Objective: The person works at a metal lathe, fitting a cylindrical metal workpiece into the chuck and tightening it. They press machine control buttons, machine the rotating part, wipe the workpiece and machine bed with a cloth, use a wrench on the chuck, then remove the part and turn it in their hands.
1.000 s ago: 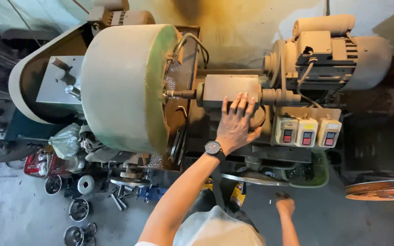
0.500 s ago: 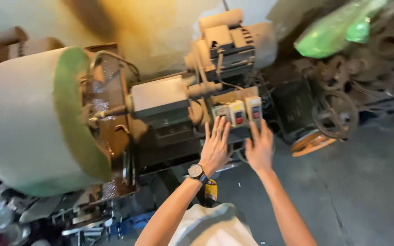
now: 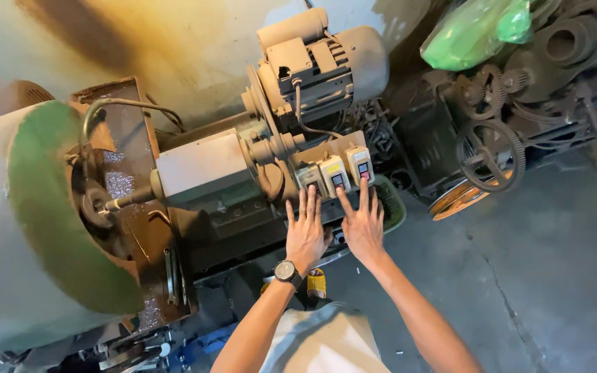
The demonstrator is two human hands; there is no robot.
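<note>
Head view — looking down on an old dusty machine (image 3: 195, 173) against a stained wall (image 3: 139, 41). Left hand (image 3: 305, 231), watch (image 3: 285, 271) on the wrist, flat and spread, fingertips at the foot of the left switch box (image 3: 309, 176). Right hand (image 3: 363, 224) likewise spread, pinching nothing, fingertips reaching up under the middle switch box (image 3: 334, 174) and the right switch box (image 3: 361, 164). Three boxes in a row on the machine's front edge, just below the motor (image 3: 326, 65); cannot tell whether any fingertip actually presses a button.

Probably about working the switches: best to press one button with one finger, squarely, and keep the other fingers lifted off the neighbouring boxes — crowded together as they are, a stray touch seems easy. Wise also to keep forearms away from the big drum (image 3: 29, 228) with its green rim at the machine's left end.

Around it: bare concrete floor (image 3: 554, 276), cracked; a spoked wheel (image 3: 490, 155) and more dark machinery to the right, a green plastic bag (image 3: 475, 31) on top in the upper right corner. Metal swarf glinting on the bed beside the drum.
</note>
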